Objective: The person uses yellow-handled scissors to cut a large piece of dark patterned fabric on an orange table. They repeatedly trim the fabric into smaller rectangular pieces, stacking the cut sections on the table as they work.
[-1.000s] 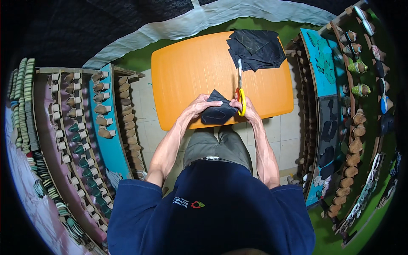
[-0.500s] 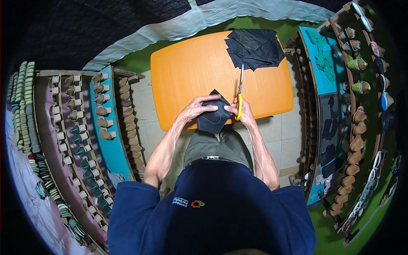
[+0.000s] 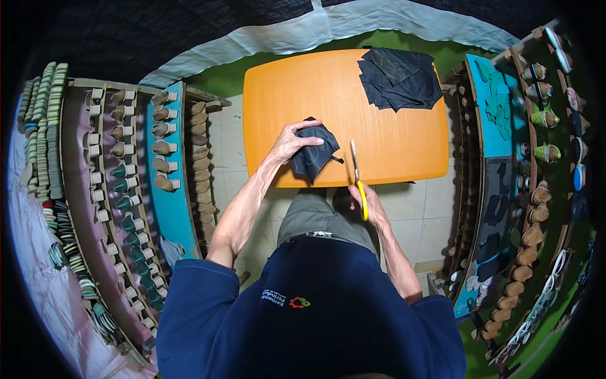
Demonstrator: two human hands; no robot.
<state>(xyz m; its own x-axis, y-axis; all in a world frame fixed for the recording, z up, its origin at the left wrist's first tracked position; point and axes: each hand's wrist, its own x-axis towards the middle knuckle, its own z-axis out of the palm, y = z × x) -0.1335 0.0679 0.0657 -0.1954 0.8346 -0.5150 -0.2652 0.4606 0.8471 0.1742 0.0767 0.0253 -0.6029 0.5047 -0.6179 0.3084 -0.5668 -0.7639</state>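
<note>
At the near edge of the orange table, my left hand point(image 3: 295, 142) grips a piece of black fabric point(image 3: 315, 158) with pale lines drawn on it. Its thumb lies on top of the cloth. A narrow black strip sticks out from the fabric's right side. My right hand point(image 3: 371, 203) is closed round the yellow handles of a pair of scissors point(image 3: 362, 192), just off the table's near edge. The blades point away from me over the tabletop, to the right of the cloth and apart from it.
A pile of black fabric pieces point(image 3: 401, 77) lies at the far right of the orange table point(image 3: 284, 95). Racks of shoe lasts point(image 3: 165, 148) stand on the left. On the right are a blue shelf with green cut pieces point(image 3: 495, 104) and more lasts point(image 3: 530, 237).
My right hand has left the fabric and drawn back toward me with the scissors. My left hand still holds the cloth. The whole view has shifted slightly.
</note>
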